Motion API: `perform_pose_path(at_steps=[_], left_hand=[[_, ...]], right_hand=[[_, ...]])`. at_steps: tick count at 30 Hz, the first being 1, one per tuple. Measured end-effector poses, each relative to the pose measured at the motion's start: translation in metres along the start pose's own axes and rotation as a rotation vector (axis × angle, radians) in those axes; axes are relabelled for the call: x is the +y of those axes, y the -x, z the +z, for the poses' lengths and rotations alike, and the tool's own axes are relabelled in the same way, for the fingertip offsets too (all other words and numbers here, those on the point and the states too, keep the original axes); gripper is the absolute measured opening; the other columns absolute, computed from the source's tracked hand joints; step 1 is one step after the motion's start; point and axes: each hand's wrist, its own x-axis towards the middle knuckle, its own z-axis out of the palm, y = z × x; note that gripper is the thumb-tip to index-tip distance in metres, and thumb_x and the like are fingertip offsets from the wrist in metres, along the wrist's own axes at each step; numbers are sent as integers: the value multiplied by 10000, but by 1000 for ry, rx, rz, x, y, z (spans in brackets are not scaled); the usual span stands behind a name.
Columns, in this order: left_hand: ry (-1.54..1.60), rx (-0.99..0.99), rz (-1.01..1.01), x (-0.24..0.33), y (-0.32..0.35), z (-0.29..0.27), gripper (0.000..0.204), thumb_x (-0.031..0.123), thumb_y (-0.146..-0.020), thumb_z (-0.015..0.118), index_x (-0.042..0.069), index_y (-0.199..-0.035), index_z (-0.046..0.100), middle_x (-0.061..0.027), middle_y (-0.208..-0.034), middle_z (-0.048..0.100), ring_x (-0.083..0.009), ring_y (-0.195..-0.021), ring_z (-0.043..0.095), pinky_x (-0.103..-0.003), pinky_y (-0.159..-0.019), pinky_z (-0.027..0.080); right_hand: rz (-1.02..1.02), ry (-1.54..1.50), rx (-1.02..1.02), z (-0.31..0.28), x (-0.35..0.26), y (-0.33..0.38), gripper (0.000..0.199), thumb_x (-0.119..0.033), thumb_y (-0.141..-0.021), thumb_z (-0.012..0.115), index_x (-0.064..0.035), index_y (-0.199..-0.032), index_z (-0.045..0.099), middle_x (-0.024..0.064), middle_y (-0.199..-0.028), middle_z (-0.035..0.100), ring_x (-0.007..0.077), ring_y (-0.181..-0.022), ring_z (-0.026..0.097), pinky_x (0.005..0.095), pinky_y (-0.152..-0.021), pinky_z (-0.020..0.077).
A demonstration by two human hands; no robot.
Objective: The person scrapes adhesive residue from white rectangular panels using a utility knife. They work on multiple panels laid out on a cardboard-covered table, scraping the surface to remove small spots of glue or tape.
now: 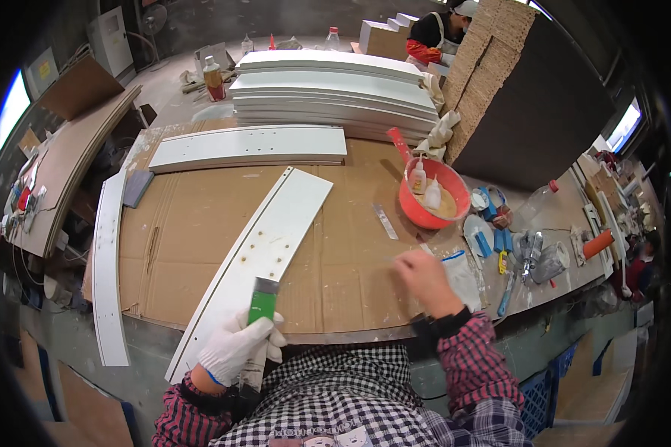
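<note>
My left hand, in a white knit glove, grips a scraper with a green body and a dark flat blade, its blade end pointing away from me. Under and beyond it, a long white board with several small brown-rimmed holes lies slantwise on the cardboard. My right hand is bare and hovers over the cardboard near the table's front edge. Its fingers are curled and a little blurred; what they hold, if anything, is hidden. Just right of it lies a white glove with a blue edge.
A red bowl holding squeeze bottles stands at the right. Beyond it rises a dark-faced stack of panels. Stacked white boards fill the back; another board overhangs the left edge. Hand tools crowd the right. A person works behind.
</note>
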Motion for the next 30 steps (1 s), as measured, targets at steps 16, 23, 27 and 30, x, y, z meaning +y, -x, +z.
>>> perform_pose_path(at_steps=[16,23,27,30], left_hand=[[-296,-36,-343,-26,-4,26,289,261,-954,531,35,-1131,566,-26,-795,621,-95,-626,591,-204,-498,472],[-166,-74,-428,-55,-23,15,311,314,-994,482,21,-1062,562,-40,-772,628,-125,-600,603,-252,-555,514],[-98,-76,-454,-58,-26,13,295,304,-995,490,22,-1034,568,-50,-759,627,-128,-586,600,-260,-555,520],[-66,-93,-463,-57,-26,11,283,290,-994,495,20,-1010,576,-51,-753,625,-128,-585,598,-261,-553,519]], right_hand=[[42,847,36,10,78,-26,69,-100,-779,596,-40,-810,610,153,-765,672,318,-674,686,409,-595,546],[-338,213,60,-6,5,-16,83,-90,-834,575,-67,-906,608,110,-819,625,331,-821,596,447,-688,483],[-705,59,-254,19,-64,2,109,-113,-772,611,-108,-880,622,41,-807,600,253,-820,573,368,-734,457],[-861,103,-350,41,-83,2,92,-138,-757,603,-131,-848,611,21,-786,575,213,-832,563,335,-761,438]])
